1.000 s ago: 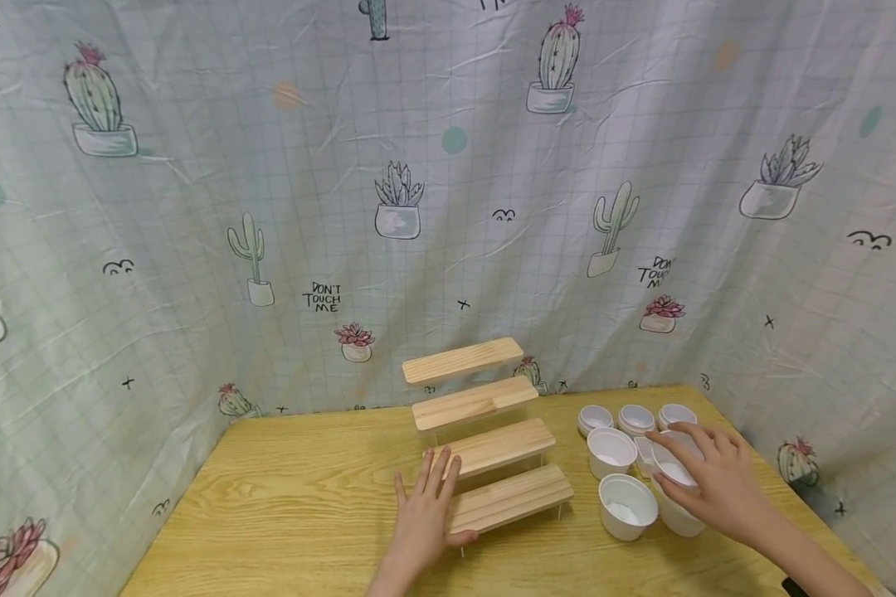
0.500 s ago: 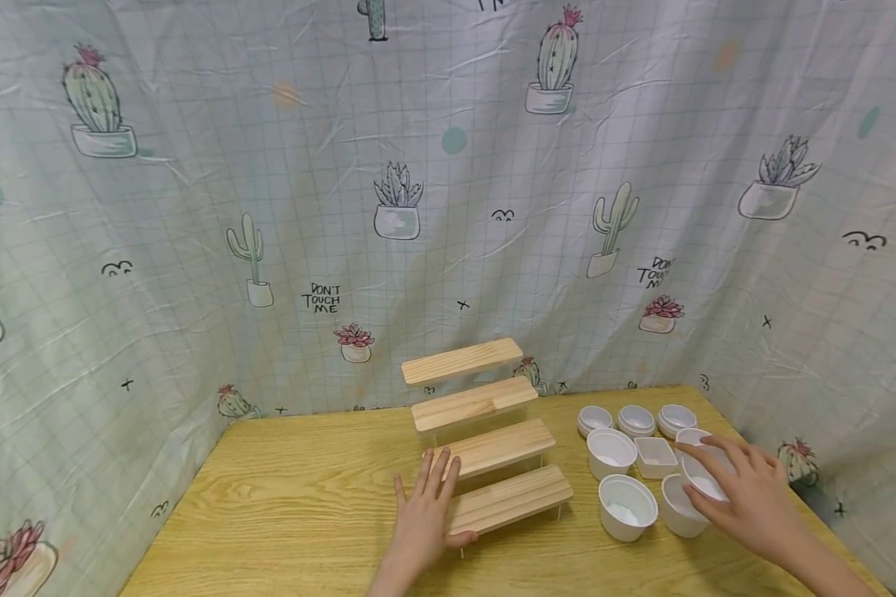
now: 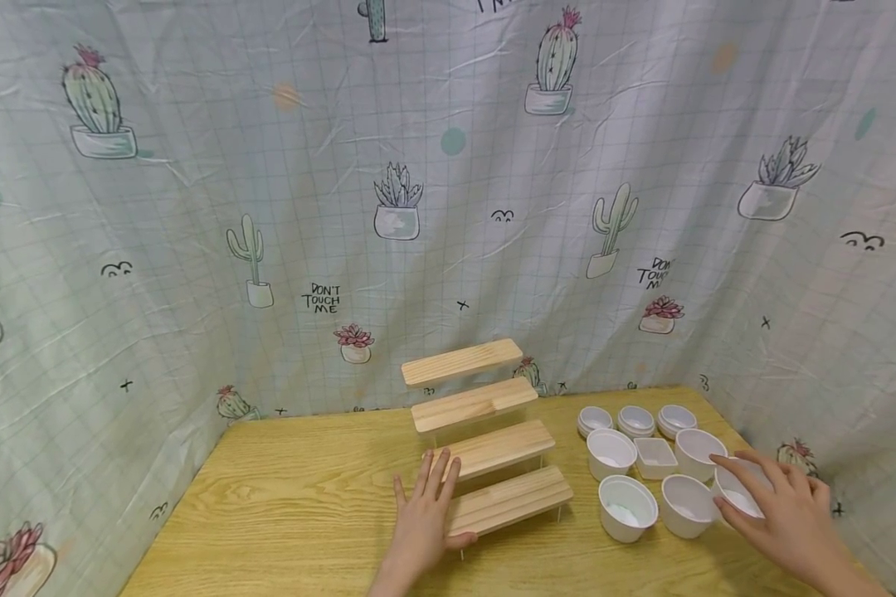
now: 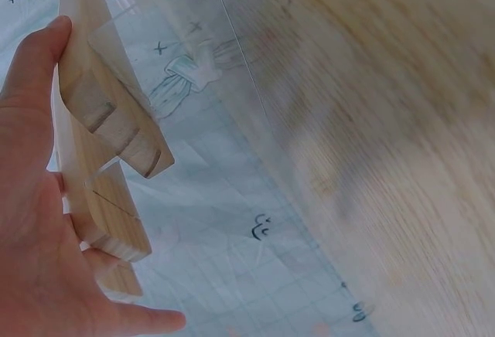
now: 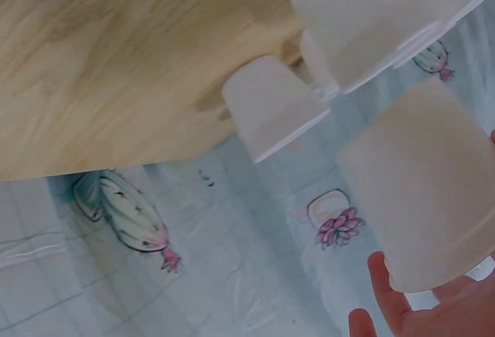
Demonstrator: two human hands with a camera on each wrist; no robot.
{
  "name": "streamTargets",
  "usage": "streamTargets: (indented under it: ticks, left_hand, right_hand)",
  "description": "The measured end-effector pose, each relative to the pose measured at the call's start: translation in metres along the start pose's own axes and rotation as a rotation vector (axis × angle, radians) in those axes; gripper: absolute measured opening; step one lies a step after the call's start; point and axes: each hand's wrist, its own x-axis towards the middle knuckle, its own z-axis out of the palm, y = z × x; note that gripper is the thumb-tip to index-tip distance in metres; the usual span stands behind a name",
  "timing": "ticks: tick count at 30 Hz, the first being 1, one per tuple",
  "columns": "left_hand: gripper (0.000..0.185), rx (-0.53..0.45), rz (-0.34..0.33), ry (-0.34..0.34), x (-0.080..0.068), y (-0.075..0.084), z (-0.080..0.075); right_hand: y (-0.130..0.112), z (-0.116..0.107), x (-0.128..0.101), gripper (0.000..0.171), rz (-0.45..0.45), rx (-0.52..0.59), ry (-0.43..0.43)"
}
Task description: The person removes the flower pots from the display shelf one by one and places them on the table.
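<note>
A four-step wooden shelf stands mid-table. My left hand lies flat against its left end, fingers straight and thumb under the lowest step. In the left wrist view the palm presses the board ends of the wooden shelf. My right hand grips a white cup from above at the table's right edge. The right wrist view shows this white cup held by the fingertips.
White cups and a small square dish stand right of the shelf. Three low bowls line up behind them. A cactus-print cloth walls the wooden table at back and sides.
My right hand has moved rightward with a white cup, uncovering two cups that now stand beside the others. The left hand and the shelf have not moved.
</note>
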Motion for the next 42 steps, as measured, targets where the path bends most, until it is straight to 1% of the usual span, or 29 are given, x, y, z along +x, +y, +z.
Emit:
streamTargets:
  ticks: [8,15,21,24,28,36,42]
  left_hand:
    - [0.101,-0.014,-0.002,-0.004,0.001,0.001,-0.001]
    - [0.102,-0.003,-0.015,-0.017,0.001,0.001,-0.001]
    - [0.102,-0.011,-0.012,0.002,0.000,0.000,0.001]
    - [0.102,-0.013,-0.009,0.008,0.000,0.000,0.002]
    - [0.102,-0.009,-0.006,0.013,0.000,0.000,0.002]
    - [0.102,0.006,-0.001,0.007,0.000,0.000,0.001]
    - [0.102,0.000,-0.002,0.003,0.000,0.000,0.000]
  right_hand:
    - [0.014,-0.003,-0.009,0.052,0.070,-0.021,-0.035]
    - [0.023,-0.003,-0.011,0.053,0.118,-0.048,-0.084]
    - [0.032,-0.001,-0.015,0.052,0.141,-0.063,-0.103]
    - [0.037,0.002,-0.018,0.053,0.146,-0.069,-0.111]
    - [0.043,0.007,-0.020,0.054,0.126,-0.092,-0.114]
    - [0.051,0.016,-0.022,0.053,0.126,-0.125,-0.169]
    - [0.055,0.023,-0.021,0.052,0.080,-0.139,-0.148]
